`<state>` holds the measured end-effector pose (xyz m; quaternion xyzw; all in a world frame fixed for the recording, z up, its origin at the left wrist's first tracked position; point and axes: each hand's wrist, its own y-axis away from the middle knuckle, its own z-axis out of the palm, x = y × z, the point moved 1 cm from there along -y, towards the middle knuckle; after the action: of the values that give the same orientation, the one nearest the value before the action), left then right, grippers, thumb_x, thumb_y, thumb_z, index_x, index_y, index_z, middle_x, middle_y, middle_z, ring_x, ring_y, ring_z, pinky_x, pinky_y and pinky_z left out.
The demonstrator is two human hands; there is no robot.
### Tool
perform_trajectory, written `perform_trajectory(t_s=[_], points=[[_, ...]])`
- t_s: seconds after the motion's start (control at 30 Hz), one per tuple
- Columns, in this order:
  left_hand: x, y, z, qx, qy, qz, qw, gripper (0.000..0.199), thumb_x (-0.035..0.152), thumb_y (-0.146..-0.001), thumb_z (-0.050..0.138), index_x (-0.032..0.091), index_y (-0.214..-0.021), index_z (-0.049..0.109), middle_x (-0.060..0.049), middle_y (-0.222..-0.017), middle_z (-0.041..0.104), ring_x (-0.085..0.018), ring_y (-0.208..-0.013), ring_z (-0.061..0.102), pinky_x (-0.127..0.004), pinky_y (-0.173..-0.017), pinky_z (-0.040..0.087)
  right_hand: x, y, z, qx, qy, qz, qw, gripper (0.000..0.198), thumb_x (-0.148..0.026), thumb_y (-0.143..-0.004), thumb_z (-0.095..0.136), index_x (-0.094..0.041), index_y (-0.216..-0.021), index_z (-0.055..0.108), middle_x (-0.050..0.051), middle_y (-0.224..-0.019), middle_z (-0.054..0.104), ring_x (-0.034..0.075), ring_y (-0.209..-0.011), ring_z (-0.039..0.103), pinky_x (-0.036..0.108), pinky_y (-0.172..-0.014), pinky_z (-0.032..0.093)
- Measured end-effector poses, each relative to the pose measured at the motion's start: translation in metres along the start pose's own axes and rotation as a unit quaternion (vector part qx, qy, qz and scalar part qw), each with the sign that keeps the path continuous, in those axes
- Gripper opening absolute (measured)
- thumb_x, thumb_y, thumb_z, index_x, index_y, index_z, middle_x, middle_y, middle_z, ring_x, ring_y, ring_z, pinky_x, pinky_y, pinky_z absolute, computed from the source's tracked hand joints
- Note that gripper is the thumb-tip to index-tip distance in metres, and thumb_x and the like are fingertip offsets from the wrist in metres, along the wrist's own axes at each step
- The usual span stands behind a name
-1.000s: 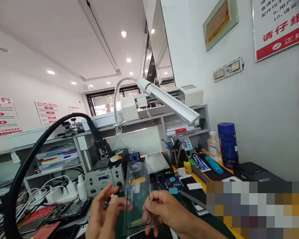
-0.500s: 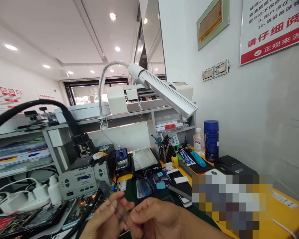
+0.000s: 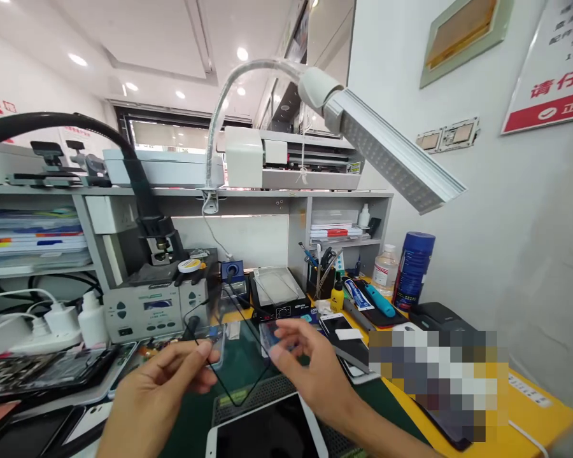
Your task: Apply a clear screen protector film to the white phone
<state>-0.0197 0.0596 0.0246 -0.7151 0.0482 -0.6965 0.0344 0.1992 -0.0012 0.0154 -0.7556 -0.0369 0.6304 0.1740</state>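
Between my hands is a thin see-through sheet with a narrow black edge (image 3: 239,404), which looks like a screen protector. My left hand (image 3: 172,375) is closed, pinching its left side between thumb and fingers. My right hand (image 3: 310,362) has its thumb and curled fingers at the opposite edge. One rounded corner of the sheet points down toward a white tablet (image 3: 272,436) with a dark screen, lying below. The tablet rests partly over a dark perforated pad on a green mat (image 3: 191,423). Its lower part is cut off by the frame.
Opened phones and boards (image 3: 52,375) crowd the left, before a grey soldering station (image 3: 148,312). Phones (image 3: 341,337) lie right of the mat, near a pen holder (image 3: 321,280) and a yellow bottle (image 3: 337,297). A lamp (image 3: 391,146) hangs overhead. A blurred patch covers the right side.
My hands have moved apart, and the black-edged sheet now shows stretched out between them. The view has shifted, bringing the white tablet into sight.
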Motion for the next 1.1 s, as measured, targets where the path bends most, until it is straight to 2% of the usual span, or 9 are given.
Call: perform_trajectory(t_s=[0.1,0.17,0.4,0.53,0.63,0.93,1.1], points=[[-0.003,0.012,0.013,-0.025,0.038,0.005,0.999,0.049,0.057,-0.054,0.084,0.016,-0.078,0.074,-0.006,-0.071,0.074,-0.022,-0.060,0.067,-0.030,-0.057,0.058,0.001,0.010,0.009,0.010,0.195,-0.124,0.973,0.053,-0.033,-0.079,0.073,-0.021,-0.128,0.055,0.011,-0.123,0.057,0.026,-0.108,0.058,0.037,-0.089,0.048],[-0.007,0.018,0.020,-0.038,0.061,0.000,0.997,0.047,0.055,-0.057,0.084,0.015,-0.080,0.073,-0.007,-0.076,0.075,-0.022,-0.061,0.068,-0.031,-0.059,0.060,0.004,0.014,0.016,-0.007,0.241,-0.150,0.959,0.057,-0.030,-0.076,0.074,-0.020,-0.129,0.054,0.012,-0.127,0.053,0.027,-0.114,0.056,0.038,-0.094,0.048],[-0.016,0.024,0.024,-0.091,0.123,-0.003,0.988,0.041,0.052,-0.072,0.076,0.016,-0.089,0.063,-0.009,-0.090,0.076,-0.021,-0.069,0.072,-0.033,-0.066,0.062,0.015,0.015,0.023,-0.019,0.324,-0.156,0.933,0.056,-0.033,-0.080,0.071,-0.022,-0.132,0.053,0.013,-0.133,0.050,0.032,-0.122,0.055,0.043,-0.103,0.048],[-0.012,0.022,0.021,-0.083,0.154,-0.009,0.985,0.037,0.049,-0.077,0.074,0.016,-0.087,0.060,-0.009,-0.089,0.076,-0.022,-0.076,0.073,-0.033,-0.070,0.062,0.018,0.013,0.022,-0.023,0.364,-0.154,0.918,0.055,-0.037,-0.081,0.069,-0.023,-0.133,0.054,0.014,-0.133,0.051,0.035,-0.121,0.057,0.046,-0.099,0.052],[-0.010,0.022,0.021,-0.093,0.171,-0.018,0.981,0.033,0.046,-0.080,0.072,0.016,-0.085,0.058,-0.009,-0.090,0.075,-0.022,-0.078,0.073,-0.034,-0.073,0.062,0.018,0.013,0.020,-0.022,0.385,-0.154,0.910,0.054,-0.037,-0.083,0.066,-0.025,-0.134,0.054,0.014,-0.133,0.053,0.034,-0.120,0.059,0.043,-0.091,0.058],[-0.010,0.021,0.023,-0.114,0.194,-0.041,0.973,0.035,0.045,-0.078,0.074,0.014,-0.087,0.059,-0.010,-0.090,0.074,-0.020,-0.074,0.072,-0.032,-0.068,0.062,0.023,0.011,0.018,-0.008,0.414,-0.210,0.885,0.048,-0.036,-0.085,0.063,-0.023,-0.130,0.056,0.013,-0.125,0.060,0.033,-0.114,0.063,0.045,-0.090,0.059],[-0.009,0.022,0.024,-0.132,0.192,-0.036,0.972,0.036,0.045,-0.078,0.076,0.012,-0.085,0.063,-0.010,-0.090,0.073,-0.021,-0.077,0.072,-0.029,-0.068,0.061,0.026,0.012,0.017,-0.026,0.410,-0.195,0.891,0.046,-0.035,-0.087,0.061,-0.022,-0.131,0.055,0.013,-0.127,0.060,0.031,-0.117,0.061,0.045,-0.095,0.057]])
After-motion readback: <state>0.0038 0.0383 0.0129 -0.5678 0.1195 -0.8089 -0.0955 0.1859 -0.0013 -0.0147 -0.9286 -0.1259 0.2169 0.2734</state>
